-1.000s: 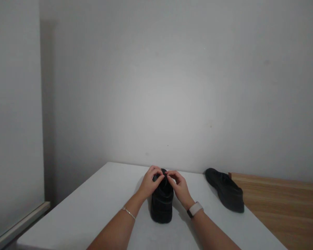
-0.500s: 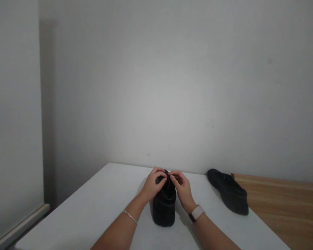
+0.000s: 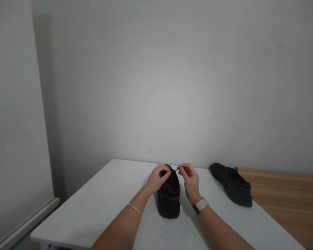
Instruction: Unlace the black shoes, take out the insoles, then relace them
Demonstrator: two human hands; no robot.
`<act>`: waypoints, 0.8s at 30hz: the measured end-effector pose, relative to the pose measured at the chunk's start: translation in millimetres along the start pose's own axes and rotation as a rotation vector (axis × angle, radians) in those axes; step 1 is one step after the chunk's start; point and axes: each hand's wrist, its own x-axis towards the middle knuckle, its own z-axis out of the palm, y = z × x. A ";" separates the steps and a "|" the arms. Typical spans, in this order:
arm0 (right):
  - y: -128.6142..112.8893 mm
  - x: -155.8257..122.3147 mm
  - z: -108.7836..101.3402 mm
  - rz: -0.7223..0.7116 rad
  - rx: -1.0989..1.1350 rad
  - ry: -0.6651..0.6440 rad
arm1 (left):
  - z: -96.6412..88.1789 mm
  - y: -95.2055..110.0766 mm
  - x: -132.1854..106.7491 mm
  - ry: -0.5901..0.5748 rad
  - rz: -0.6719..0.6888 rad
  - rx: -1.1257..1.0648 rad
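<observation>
Two black shoes are shown on a white tabletop (image 3: pixel 99 205), which abuts a wooden surface (image 3: pixel 284 201) at the right and stands against a plain wall (image 3: pixel 172 86). The near shoe (image 3: pixel 169 196) stands at the middle of the tabletop with its heel toward the camera and is flanked by both hands. The left hand (image 3: pixel 159 178) is curled against the left side of the shoe's upper, its fingertips closed at the top edge of the opening. The right hand (image 3: pixel 191 178) is held just beside the shoe's right side, thumb and forefinger pressed together in a pinch on a thin dark lace (image 3: pixel 175 170) that runs between the two hands. Compared with the views a second and half a second earlier, when both hands were bunched close together on top of the shoe, the hands are now drawn slightly apart and the lace is seen stretched between them; this is judged to mean that the lace is being pulled through or tightened. The second shoe (image 3: pixel 232 185) lies untouched, well apart to the right near the wooden surface. A thin bracelet (image 3: pixel 135 209) is worn on the left wrist and a watch (image 3: pixel 200 205) on the right.
</observation>
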 end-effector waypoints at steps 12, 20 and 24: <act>1.8 1.1 -11.4 0.098 0.154 0.017 | -3.2 -3.0 -1.6 -0.007 -0.226 -0.320; 16.6 5.2 -21.9 0.236 0.091 -0.188 | -11.7 -9.1 4.6 0.084 -0.293 -0.427; 13.1 3.5 -20.3 0.267 0.096 -0.292 | -17.5 -5.5 2.9 -0.063 -0.219 -0.264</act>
